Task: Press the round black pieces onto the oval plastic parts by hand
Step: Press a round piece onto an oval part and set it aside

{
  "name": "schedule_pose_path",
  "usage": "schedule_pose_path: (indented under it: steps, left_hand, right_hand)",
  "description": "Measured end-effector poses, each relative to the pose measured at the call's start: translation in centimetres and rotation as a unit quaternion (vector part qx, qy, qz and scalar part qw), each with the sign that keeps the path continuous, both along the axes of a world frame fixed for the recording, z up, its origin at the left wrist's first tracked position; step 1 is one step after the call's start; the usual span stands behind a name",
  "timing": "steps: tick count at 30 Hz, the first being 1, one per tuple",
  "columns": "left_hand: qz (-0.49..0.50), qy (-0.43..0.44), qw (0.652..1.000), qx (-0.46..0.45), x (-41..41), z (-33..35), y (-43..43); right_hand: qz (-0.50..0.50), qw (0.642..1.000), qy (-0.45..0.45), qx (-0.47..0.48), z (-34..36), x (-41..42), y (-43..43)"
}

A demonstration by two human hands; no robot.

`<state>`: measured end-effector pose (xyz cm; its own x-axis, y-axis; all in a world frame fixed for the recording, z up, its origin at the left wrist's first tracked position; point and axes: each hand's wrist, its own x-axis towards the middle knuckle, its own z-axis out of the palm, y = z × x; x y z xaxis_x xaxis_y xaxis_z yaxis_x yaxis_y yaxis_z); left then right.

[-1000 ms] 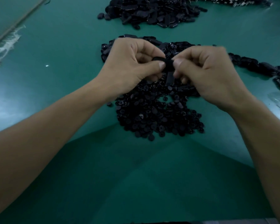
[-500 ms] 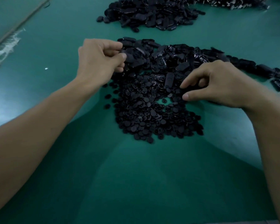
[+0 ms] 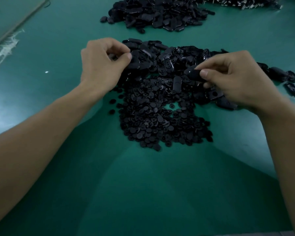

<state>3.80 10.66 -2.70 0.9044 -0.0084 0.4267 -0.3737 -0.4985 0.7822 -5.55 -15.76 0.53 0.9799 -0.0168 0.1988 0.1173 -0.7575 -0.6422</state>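
A heap of small round black pieces (image 3: 153, 121) lies on the green mat (image 3: 143, 193) at the centre. Just behind it spreads a heap of oval black plastic parts (image 3: 167, 60). My right hand (image 3: 235, 82) hovers over the right side of that heap and pinches one oval part (image 3: 192, 74) between thumb and forefinger. My left hand (image 3: 100, 67) sits at the heap's left edge with its fingers curled and the thumb against the forefinger. A small dark piece shows between them; I cannot tell which kind it is.
A bigger pile of black oval parts (image 3: 157, 14) lies farther back, with another pile (image 3: 245, 1) at the top right. A few loose oval parts (image 3: 279, 75) trail off to the right. White frayed material (image 3: 3, 46) lines the mat's left edge.
My hands, joined on one piece a second ago, have separated. The left went to the oval heap's left edge. The right dipped into the heap and lifted an oval part.
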Motion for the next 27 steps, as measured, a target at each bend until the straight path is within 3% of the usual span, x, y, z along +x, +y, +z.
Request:
schedule_pose_path:
  steps: [7, 12, 15, 18, 21, 24, 27]
  left_hand:
    - [-0.102, 0.008, 0.995, -0.017, -2.0, 1.4, -1.7]
    - [-0.160, 0.021, 0.987, -0.013, -3.2, 1.5, -2.7]
    - [-0.237, 0.079, 0.968, -0.016, -4.0, 1.2, -3.1]
    - [-0.279, 0.071, 0.958, -0.004, -4.4, 1.0, -3.4]
    - [-0.237, 0.067, 0.969, -0.034, -3.8, 0.9, -3.2]
    - [-0.162, 0.083, 0.981, -0.069, -2.6, 1.0, -2.1]
    - [-0.106, 0.076, 0.990, -0.052, -1.3, 1.1, -0.9]
  right_hand:
    - [0.012, 0.998, 0.030, 0.049, 0.3, -0.3, 0.2]
    - [-0.019, 0.997, -0.010, 0.076, 0.1, 0.0, 0.5]
    - [0.036, 0.991, -0.008, 0.127, 0.3, -0.2, 1.6]
    - [0.107, 0.983, -0.004, 0.149, 0.2, -0.3, 3.0]
    - [0.075, 0.986, -0.023, 0.144, 0.1, -0.1, 2.4]
    - [-0.020, 0.998, -0.061, 0.026, 0.4, -0.1, -0.5]
    - [-0.055, 0.998, -0.002, -0.038, 0.7, -0.3, -3.4]
